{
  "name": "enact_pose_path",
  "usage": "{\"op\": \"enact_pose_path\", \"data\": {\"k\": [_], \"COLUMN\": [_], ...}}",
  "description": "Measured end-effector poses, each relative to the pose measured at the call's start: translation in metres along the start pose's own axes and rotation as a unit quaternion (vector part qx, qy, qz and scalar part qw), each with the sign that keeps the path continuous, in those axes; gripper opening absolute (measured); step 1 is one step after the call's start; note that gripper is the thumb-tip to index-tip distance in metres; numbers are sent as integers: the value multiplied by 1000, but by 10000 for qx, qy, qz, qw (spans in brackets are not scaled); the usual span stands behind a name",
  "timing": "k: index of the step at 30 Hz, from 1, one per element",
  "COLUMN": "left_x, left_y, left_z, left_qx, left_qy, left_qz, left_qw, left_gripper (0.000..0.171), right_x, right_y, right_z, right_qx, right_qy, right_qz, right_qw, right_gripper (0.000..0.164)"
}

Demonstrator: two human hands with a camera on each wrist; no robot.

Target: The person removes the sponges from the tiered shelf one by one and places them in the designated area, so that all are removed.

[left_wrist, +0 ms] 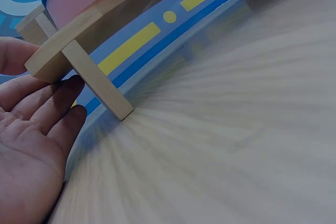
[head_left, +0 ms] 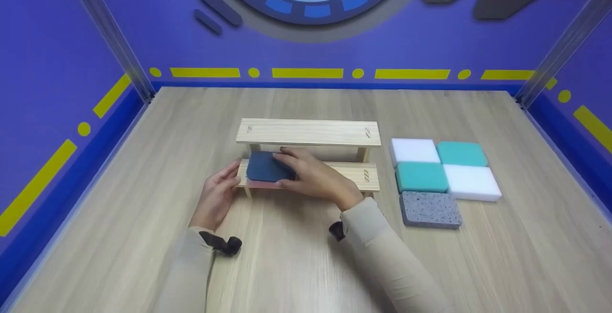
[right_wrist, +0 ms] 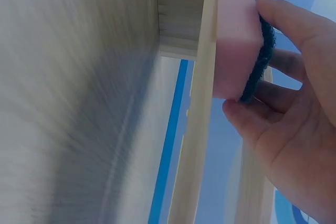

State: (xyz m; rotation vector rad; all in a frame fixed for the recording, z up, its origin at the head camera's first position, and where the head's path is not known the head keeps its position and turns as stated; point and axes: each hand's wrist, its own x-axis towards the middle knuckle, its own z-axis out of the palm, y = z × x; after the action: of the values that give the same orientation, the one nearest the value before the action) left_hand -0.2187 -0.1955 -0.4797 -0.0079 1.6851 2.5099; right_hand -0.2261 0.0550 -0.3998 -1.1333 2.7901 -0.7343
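A two-tier wooden rack [head_left: 308, 132] stands on the table. On the left part of its lower shelf [head_left: 346, 173] lies a sponge [head_left: 267, 167], dark blue scouring side up and pink foam below. My right hand [head_left: 315, 178] holds the sponge's right end, thumb at the front edge and fingers at the back. In the right wrist view, the pink foam [right_wrist: 239, 66] rests against the shelf board. My left hand [head_left: 216, 198] grips the left end of the lower shelf; the left wrist view has the thumb above the board [left_wrist: 50, 66] and fingers beneath.
To the right of the rack, two white sponges [head_left: 413, 150] and two teal sponges [head_left: 421, 177] lie in a block. A grey speckled block [head_left: 430, 209] sits in front of them. Blue-purple walls [head_left: 306, 55] enclose the wooden table [head_left: 143, 160] at the back and sides.
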Motion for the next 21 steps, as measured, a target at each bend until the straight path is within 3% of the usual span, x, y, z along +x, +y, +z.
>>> {"op": "enact_pose_path", "data": {"k": [21], "left_x": [0], "left_y": [0], "left_z": [1], "left_qx": [111], "left_qy": [71], "left_qz": [70], "left_qw": [9999], "left_gripper": [57], "right_x": [-10], "right_y": [4], "right_z": [-10], "right_qx": [-20], "right_qy": [-61], "right_qz": [-247], "right_qw": [9997], "right_gripper": [60]}}
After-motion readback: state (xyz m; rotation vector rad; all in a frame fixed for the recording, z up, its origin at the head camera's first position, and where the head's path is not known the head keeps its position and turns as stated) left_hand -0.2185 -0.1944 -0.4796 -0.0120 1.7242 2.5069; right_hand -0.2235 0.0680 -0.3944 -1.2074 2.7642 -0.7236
